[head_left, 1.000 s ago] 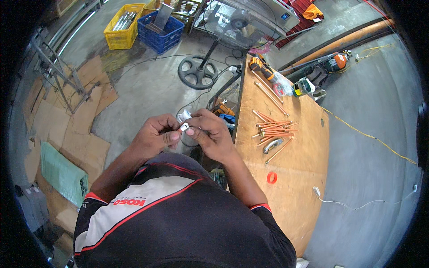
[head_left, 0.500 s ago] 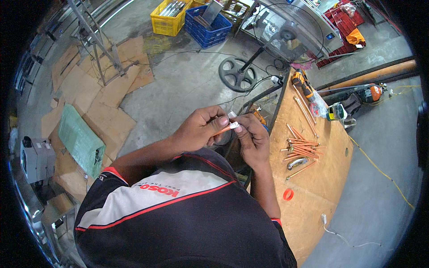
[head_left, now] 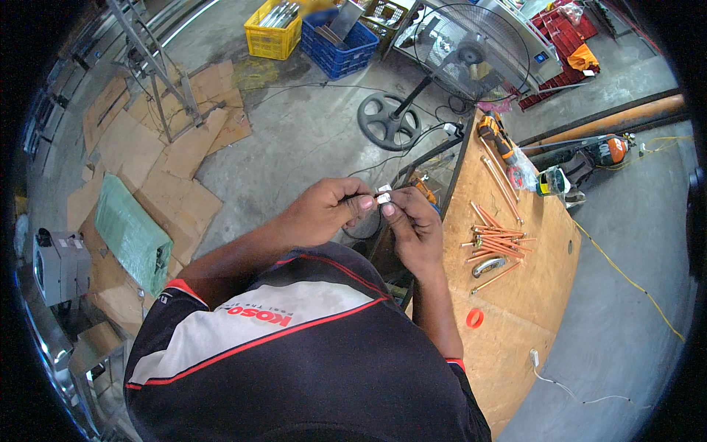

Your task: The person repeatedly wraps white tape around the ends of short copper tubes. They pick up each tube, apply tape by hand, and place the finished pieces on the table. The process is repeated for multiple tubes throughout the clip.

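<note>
A small white piece (head_left: 383, 197) is pinched between the fingertips of both hands, held up in front of the chest and just left of the bench (head_left: 508, 324). The left hand (head_left: 324, 212) is closed narrowly on it from the left, thumb and forefinger meeting at the piece; the right hand (head_left: 414, 228) is closed on it from the right, its fingertips touching the same piece, so that the two hands meet there. What the piece is cannot be told at this size. On the bench, well right of the hands, a bundle of copper rods (head_left: 495, 243) is laid, with a short metal handle (head_left: 489, 267) just below it and a red ring (head_left: 475, 318) nearer the bench's lower end. A drill (head_left: 495, 138) is seen at the bench's far end. Beyond the bench a fan (head_left: 471, 55) is stood on a round base (head_left: 385, 121), and further off a yellow crate (head_left: 274, 35) and a blue crate (head_left: 340, 48) are set side by side.
</note>
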Tool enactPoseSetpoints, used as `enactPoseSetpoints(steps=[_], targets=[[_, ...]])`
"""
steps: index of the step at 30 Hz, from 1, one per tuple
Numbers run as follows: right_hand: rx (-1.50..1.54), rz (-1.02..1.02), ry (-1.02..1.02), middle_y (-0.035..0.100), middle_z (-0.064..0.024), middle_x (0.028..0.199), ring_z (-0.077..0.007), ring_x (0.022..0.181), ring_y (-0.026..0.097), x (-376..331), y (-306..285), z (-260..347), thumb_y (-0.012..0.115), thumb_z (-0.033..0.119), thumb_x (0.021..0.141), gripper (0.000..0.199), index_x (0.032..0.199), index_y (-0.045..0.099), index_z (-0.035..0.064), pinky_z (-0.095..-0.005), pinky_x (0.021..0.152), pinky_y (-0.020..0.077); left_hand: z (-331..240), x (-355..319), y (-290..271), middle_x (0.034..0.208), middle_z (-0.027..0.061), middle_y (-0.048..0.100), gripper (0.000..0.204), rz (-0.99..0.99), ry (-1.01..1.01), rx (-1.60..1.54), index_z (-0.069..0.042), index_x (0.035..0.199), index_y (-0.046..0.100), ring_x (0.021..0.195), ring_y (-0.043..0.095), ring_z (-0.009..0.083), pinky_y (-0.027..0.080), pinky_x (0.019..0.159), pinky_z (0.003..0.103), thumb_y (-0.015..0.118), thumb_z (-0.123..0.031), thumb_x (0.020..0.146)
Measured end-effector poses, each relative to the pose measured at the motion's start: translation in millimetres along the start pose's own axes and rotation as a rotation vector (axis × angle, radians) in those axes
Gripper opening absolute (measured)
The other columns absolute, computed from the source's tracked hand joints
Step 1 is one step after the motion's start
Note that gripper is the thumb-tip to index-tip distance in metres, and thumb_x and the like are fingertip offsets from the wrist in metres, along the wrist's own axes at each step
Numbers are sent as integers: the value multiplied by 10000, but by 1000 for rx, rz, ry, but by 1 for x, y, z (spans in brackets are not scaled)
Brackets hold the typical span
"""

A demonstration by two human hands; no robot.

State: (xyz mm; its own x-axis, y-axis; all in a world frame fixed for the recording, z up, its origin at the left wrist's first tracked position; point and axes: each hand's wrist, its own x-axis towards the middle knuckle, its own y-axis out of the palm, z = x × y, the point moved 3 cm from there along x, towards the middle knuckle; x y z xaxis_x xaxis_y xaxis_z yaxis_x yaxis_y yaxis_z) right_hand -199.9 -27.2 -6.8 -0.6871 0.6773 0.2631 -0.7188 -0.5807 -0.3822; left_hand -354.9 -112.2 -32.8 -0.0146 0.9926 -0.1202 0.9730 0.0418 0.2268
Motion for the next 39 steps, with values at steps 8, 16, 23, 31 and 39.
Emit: enactPoseSetpoints(steps=[8,16,23,31,39], targets=[[-291,2,-194,597,-125,831,-331,736,592,-13,1,16,677,95,801,147,943,695,60,-411,634,452,4,-4,9,661,48,590,342,-137,212,463,8,845,625,630,517,105,427,575,303,604,-313,961],[-448,-700,690,714,-178,913,-203,820,664,-145,-193,-161,598,104,914,193,980,689,-53,-324,776,505,-12,-29,-5,615,12,500,437,-55,692,455,-66,716,504,517,463,121,320,439,294,578,-415,967],[-1161,-611,971,541,-197,1162,-352,963,564,-354,-172,-204,686,260,834,487,1297,580,150,-424,814,496,21,80,-17,659,-11,413,452,-134,73,-470,-102,836,485,503,353,75,284,427,233,484,-530,981],[-1329,-802,799,485,-177,1346,-406,1222,457,-278,-126,-124,738,303,794,480,1209,626,90,-420,987,434,-11,198,113,640,-40,395,441,94,22,-601,-132,848,497,518,358,74,302,469,228,452,-549,985],[-52,-434,742,704,-177,992,-357,901,668,-221,-91,-94,663,264,901,321,1109,671,21,-411,824,510,37,238,265,692,-9,478,475,239,-308,-523,-114,865,540,560,433,118,372,515,264,450,-566,980]])
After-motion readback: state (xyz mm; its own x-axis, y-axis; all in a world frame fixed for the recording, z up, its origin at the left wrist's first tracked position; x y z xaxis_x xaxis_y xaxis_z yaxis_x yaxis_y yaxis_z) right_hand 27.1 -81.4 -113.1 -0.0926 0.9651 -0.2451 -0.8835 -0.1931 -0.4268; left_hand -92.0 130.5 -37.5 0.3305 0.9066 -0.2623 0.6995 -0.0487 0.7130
